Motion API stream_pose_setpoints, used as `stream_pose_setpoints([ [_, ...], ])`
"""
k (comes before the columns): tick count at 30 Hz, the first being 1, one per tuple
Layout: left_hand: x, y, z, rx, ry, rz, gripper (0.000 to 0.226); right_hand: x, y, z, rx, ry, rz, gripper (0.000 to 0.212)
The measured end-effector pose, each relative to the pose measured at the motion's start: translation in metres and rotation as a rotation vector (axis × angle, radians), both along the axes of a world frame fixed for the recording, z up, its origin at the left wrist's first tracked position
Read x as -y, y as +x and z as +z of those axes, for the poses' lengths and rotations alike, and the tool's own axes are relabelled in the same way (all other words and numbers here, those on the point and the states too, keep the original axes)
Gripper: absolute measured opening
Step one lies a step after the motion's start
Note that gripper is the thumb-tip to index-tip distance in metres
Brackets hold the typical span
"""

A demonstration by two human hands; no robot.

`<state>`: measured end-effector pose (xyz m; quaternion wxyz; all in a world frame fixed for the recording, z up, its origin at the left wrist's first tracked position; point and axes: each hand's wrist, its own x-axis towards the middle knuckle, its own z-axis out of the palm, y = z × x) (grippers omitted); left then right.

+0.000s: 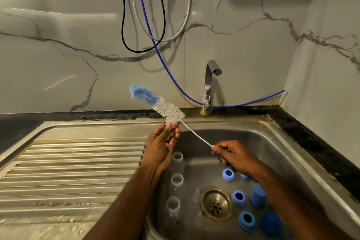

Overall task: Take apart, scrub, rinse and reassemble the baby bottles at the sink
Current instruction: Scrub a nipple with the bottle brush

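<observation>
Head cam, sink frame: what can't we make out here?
- Blue ring: mostly hidden by right hand.
- Brush handle end: buried in that fist.
- Blue cap: partly behind the right forearm.
- Clear teats: too faint for detail.
- Water in bottles: cannot tell.

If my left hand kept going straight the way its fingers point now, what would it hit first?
The left hand points up and away, fingertips already at the lower white bristles of the bottle brush. Those bristles come first; beyond them probably the marble wall, though depth is hard to judge.
</observation>
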<state>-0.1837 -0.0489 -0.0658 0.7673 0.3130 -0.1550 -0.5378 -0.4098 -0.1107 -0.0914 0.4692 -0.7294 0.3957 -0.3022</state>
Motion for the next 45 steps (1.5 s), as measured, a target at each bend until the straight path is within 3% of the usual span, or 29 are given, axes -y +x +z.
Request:
stream_pose_setpoints([
  [3,-0.002,0.001,0.001,0.100,0.018,-0.036,0.028,0.003,-0.003,-0.001,-0.024,-0.015,-0.018,0.026],
  [9,-0.003,0.011,0.006,0.110,0.141,-0.236,0.038,0.012,-0.015,-0.001,-0.115,-0.104,-0.017,0.020],
  [14,0.001,0.010,0.005,0.148,-0.021,-0.063,0.018,0.011,-0.018,0.001,-0.163,-0.135,0.002,0.022],
  [16,0.003,0.002,0.002,0.293,-0.048,0.083,0.012,0.003,-0.010,0.004,-0.155,-0.065,0.036,0.025],
  [20,0.007,0.000,-0.012,0.918,0.096,0.431,0.015,-0.010,0.007,0.002,-0.115,0.161,0.152,0.034],
  [23,0.007,0.009,-0.021,1.086,0.138,0.493,0.014,-0.012,0.010,0.002,-0.116,0.133,0.130,0.035],
  [26,0.007,0.009,-0.023,0.916,0.173,0.342,0.010,-0.010,0.008,0.001,-0.123,-0.018,0.065,0.032],
  [32,0.000,0.010,-0.004,0.196,0.106,-0.104,0.030,0.002,0.001,-0.006,-0.159,-0.142,0.070,0.028],
  [35,0.000,0.012,0.001,0.060,0.127,-0.229,0.034,0.000,0.001,-0.006,-0.170,-0.150,0.085,0.027],
  [38,0.003,0.009,0.001,0.023,0.070,-0.213,0.031,-0.006,0.005,-0.002,-0.172,-0.154,0.078,0.029],
  [40,0.004,0.003,-0.003,0.181,0.012,-0.042,0.021,-0.009,0.007,0.002,-0.174,-0.141,0.086,0.030],
  [43,0.006,0.004,-0.017,0.804,0.080,0.297,0.006,-0.011,0.011,0.002,-0.177,-0.010,0.132,0.031],
  [45,0.009,0.010,-0.025,1.062,0.153,0.434,0.010,-0.012,0.013,-0.001,-0.169,0.095,0.156,0.034],
])
